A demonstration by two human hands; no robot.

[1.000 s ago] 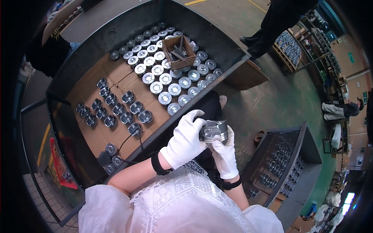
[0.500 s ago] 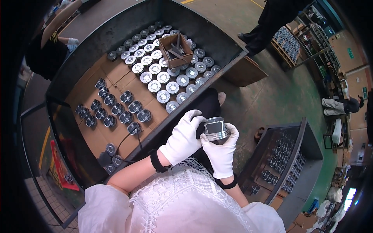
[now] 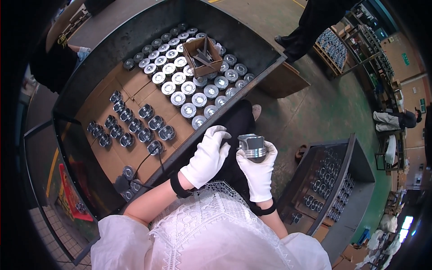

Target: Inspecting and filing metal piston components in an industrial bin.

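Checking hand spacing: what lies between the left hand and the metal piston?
Head view: only dark trouser cloth between left hand and the piston, held in the right hand.

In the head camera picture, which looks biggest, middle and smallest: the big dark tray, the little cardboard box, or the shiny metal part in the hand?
1. Big dark tray
2. Little cardboard box
3. Shiny metal part, though it looks near the box's size, being closer.
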